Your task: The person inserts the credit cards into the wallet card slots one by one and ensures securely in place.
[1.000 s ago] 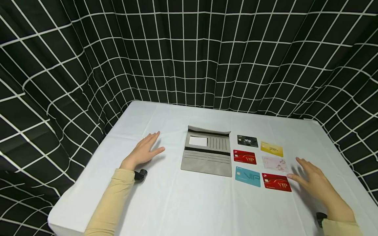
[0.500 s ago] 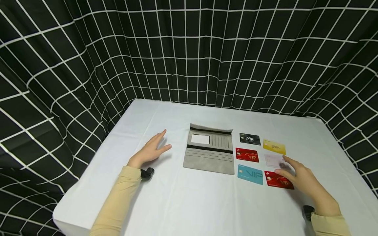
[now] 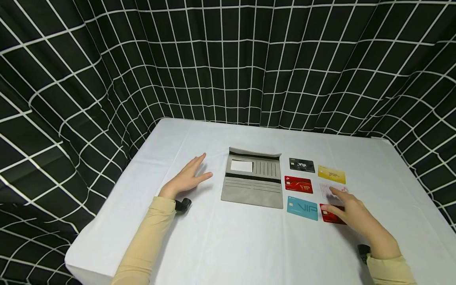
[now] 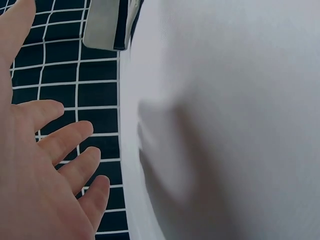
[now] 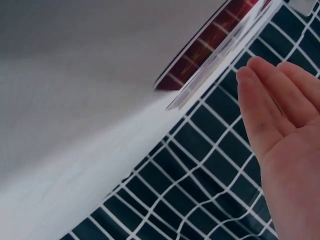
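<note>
A grey wallet (image 3: pixel 252 178) lies spread flat in the middle of the white table (image 3: pixel 228 241), a white card in its top slot. To its right lie several cards: a black VIP card (image 3: pixel 301 165), a yellow card (image 3: pixel 331 174), a red VIP card (image 3: pixel 298 185), a pale pink card (image 3: pixel 327 190), a teal VIP card (image 3: pixel 302 208) and a second red card (image 3: pixel 330 216). My right hand (image 3: pixel 347 209) hovers open over the second red card and the pink card, fingers straight. My left hand (image 3: pixel 188 177) lies open and flat on the table left of the wallet, holding nothing.
A black curtain with a white grid (image 3: pixel 228 63) surrounds the table on three sides. The table's left edge (image 3: pixel 114 198) and near edge are close to my arms. Small black wrist cameras sit at both cuffs.
My right hand moved left and forward, from beside the cards to above the near red card and the pink one. My left hand slid slightly toward the wallet.
</note>
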### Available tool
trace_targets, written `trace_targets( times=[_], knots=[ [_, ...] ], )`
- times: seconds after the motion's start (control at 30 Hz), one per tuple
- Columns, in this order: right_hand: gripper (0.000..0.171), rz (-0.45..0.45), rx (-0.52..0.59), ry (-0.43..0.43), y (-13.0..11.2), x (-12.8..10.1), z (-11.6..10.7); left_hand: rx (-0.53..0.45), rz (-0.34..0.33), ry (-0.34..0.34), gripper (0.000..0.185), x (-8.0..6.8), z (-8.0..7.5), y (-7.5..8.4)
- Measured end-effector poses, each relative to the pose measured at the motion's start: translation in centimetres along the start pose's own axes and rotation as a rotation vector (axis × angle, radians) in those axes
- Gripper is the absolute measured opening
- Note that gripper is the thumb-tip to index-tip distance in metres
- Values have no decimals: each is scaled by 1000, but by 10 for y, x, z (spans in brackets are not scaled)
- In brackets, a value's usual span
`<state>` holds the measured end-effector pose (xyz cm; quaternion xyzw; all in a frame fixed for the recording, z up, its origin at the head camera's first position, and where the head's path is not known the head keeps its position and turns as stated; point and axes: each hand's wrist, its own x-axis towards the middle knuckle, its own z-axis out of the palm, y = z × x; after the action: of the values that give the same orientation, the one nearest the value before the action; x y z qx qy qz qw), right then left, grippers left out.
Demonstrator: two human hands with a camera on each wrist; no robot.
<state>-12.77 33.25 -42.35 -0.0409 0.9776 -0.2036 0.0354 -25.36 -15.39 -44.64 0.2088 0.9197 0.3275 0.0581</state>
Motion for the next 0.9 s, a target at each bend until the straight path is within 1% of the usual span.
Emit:
trace_targets(
  times=[0.2, 0.4, 0.5, 0.73, 0.9],
  knots=[
    [95, -28, 19, -15, -12, 3, 6, -12, 12, -26, 87, 4, 6, 3],
    [90, -85, 39, -4, -18, 5, 7, -28, 10, -58, 87, 6, 9, 10],
    [89, -98, 50, -8, -21, 5, 8, -28, 8, -69, 86, 7, 11, 13],
    [88, -123, 60, -8, -26, 5, 11, -57, 56, -91, 87, 10, 19, 14],
    [87, -150, 69, -2, -26, 5, 13, -66, 63, -130, 89, 13, 24, 19]
  ],
)
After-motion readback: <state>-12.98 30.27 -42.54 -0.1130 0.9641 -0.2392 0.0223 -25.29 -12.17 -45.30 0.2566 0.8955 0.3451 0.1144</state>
